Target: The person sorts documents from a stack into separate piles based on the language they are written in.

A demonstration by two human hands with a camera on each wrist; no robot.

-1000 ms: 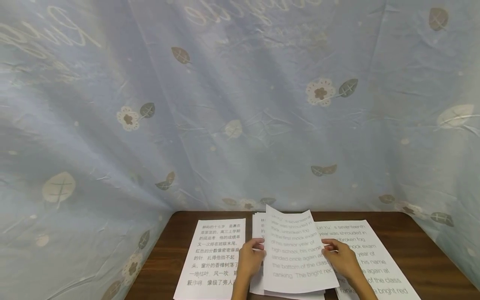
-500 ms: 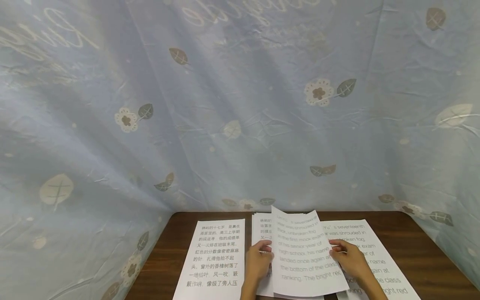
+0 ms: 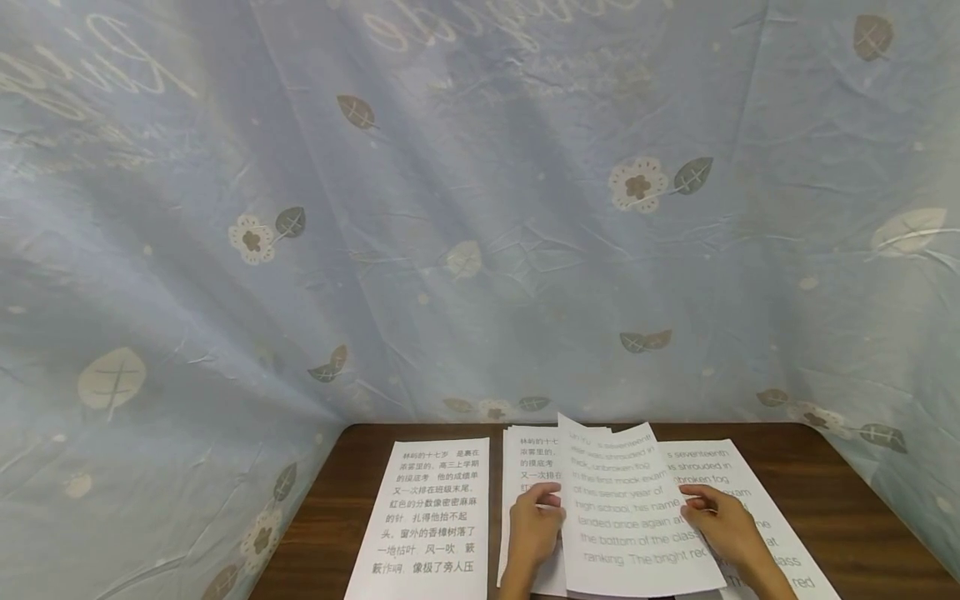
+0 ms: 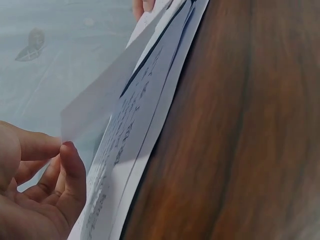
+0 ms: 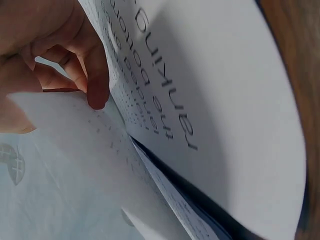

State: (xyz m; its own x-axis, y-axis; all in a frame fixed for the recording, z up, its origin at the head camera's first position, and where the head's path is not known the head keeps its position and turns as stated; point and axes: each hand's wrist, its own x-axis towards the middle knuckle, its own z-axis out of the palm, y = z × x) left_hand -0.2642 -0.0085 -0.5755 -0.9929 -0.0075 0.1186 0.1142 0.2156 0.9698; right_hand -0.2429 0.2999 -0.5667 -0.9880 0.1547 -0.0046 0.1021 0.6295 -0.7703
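A sheet of paper [image 3: 630,517] printed in English is held up between both hands in the head view, its top edge curved. My left hand [image 3: 536,529] pinches its left edge between thumb and fingers. On the opposite edge my right hand [image 3: 723,525] grips it the same way. Beneath the sheet lies a pile of papers [image 3: 525,457] with Chinese print, partly covered. The right wrist view has the raised sheet [image 5: 100,150] tilted over another English-printed page [image 5: 240,100]. In the left wrist view the sheet's edge [image 4: 95,105] stands apart from the papers below.
A Chinese-printed page [image 3: 427,517] lies at the left of the dark wooden table [image 3: 322,508]. At the right, another English-printed page [image 3: 757,500] is partly behind the raised sheet and right hand. A pale blue curtain [image 3: 480,250] with leaves and flowers hangs behind the table.
Both hands have moved right with the raised sheet. More of the Chinese-printed pile shows on its left, and more of the right-hand page is covered.
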